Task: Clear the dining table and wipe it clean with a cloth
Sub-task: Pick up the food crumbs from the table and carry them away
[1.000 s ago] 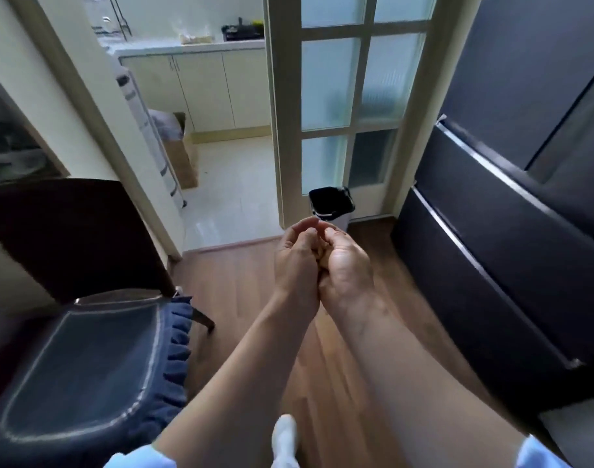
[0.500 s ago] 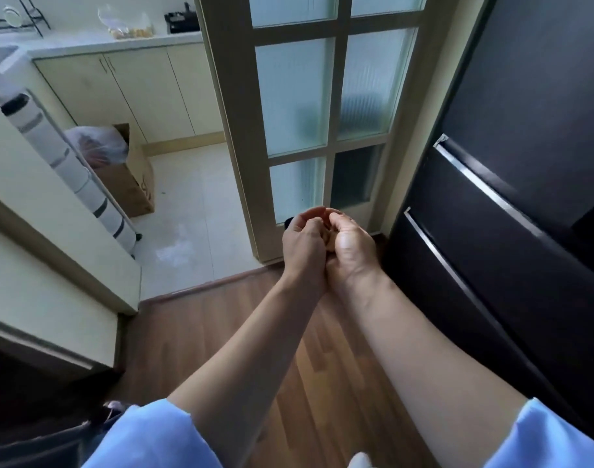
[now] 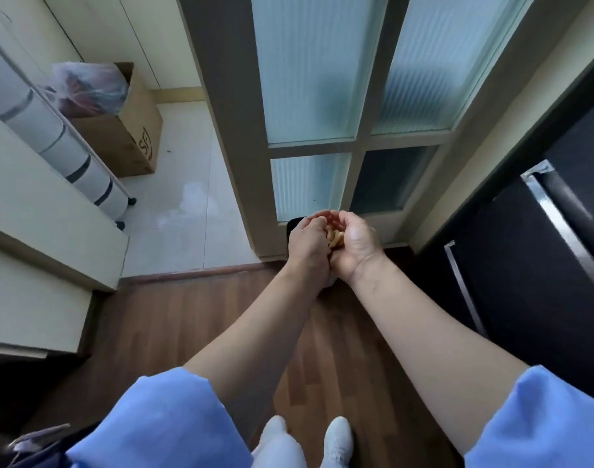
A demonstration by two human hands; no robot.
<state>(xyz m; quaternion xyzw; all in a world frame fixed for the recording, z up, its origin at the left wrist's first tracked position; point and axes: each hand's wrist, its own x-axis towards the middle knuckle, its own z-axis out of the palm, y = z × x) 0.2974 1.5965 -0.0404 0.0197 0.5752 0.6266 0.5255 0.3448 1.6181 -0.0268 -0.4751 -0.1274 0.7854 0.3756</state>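
Note:
My left hand (image 3: 309,244) and my right hand (image 3: 356,248) are cupped together, pressed side by side, holding a small heap of pale tan scraps (image 3: 334,237) between the palms. They hover directly over a small black bin (image 3: 293,226) that stands on the floor against the glass door; only a sliver of its rim shows behind my left hand. The dining table and the cloth are out of view.
A cream-framed door with ribbed glass panes (image 3: 309,79) stands straight ahead. A dark fridge (image 3: 541,265) fills the right. To the left are a tiled kitchen floor (image 3: 180,204), a cardboard box with a plastic bag (image 3: 120,123) and a white rolling rack (image 3: 69,153).
I have walked closer to the door and bin, past the chair. My cupped hands stayed together and now sit over the bin, slightly parted at the top so the scraps show.

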